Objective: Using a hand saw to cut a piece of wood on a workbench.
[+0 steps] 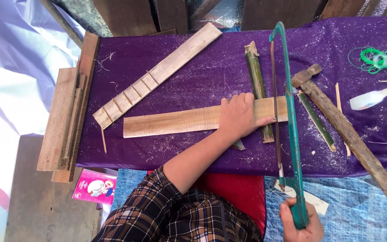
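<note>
We press our left hand (239, 117) flat, fingers spread, on the pale bamboo slat (175, 121) lying across the purple cloth (211, 67), pinning it so it cannot slide under the blade. Our right hand (302, 220) is closed around the handle of the green hacksaw (290, 121), whose blade crosses the slat's right end just beside our fingertips. A green bamboo stalk (257, 80) lies under the slat, and a wooden mallet (346, 132) rests to the right.

The person wears a brown, black and white checked shirt, sleeve pushed up, both hands bare
</note>
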